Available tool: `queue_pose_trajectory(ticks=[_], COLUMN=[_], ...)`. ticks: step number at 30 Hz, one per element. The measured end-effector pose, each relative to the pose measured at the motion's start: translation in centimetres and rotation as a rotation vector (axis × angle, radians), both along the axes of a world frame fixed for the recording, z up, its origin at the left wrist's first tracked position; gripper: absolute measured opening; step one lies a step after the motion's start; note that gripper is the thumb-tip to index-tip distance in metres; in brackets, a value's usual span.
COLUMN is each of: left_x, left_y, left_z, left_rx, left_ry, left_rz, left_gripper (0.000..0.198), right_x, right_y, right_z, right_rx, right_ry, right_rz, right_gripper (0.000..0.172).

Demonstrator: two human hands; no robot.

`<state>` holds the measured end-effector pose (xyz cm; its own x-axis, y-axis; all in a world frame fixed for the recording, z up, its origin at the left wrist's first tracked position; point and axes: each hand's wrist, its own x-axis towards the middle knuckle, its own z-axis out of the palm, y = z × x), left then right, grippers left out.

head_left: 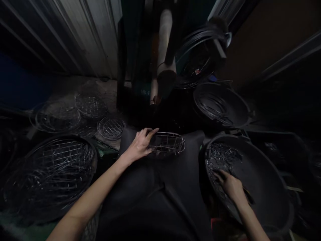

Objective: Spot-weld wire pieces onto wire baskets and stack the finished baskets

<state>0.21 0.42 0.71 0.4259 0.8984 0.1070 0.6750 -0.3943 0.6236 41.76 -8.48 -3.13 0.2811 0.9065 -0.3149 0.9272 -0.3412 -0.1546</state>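
Left hand (pixel 142 144): grasping the wire basket (pixel 167 146) by its left rim; a firm, level hold suits.
Wire basket: on the dark lap cover (pixel 182 170), near its far edge.
Right hand (pixel 232 186): at the round basin's (pixel 265 180) left side; whether clenched, I cannot tell.
Metal pieces (pixel 223 156): along that edge, jumbled; a light pinch separates best.
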Motion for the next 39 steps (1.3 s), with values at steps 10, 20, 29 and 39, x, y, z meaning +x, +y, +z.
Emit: queue_pose_trajectory(ticks=[10,20,29,39], left_x=[0.3,-0.6,-1.5,-1.8], left_y=[1.1,2.2,3.7,6.0], left_z=[1.6,2.4,2.0,1.4], left_rx=[0.156,0.267,0.341,0.499], left_ry=[-0.126,-0.059,-0.058,-0.040], left_rz=[-0.048,0.085,0.144,0.152], left_gripper=[0.062,0.061,0.060,0.065], right_x=[-18.4,-24.9,-26.6,-27.0], right_y=[6.6,10.8,12.3,14.3], right_z=[11.8,9.5,8.6,7.8], right_rx=[0.183,0.514,0.682,0.775], right_ry=[1.043,0.830,0.744,0.735], right_rz=[-0.087,0.174,0.312,0.350], right_gripper=[0.038,0.026,0.024,0.020])
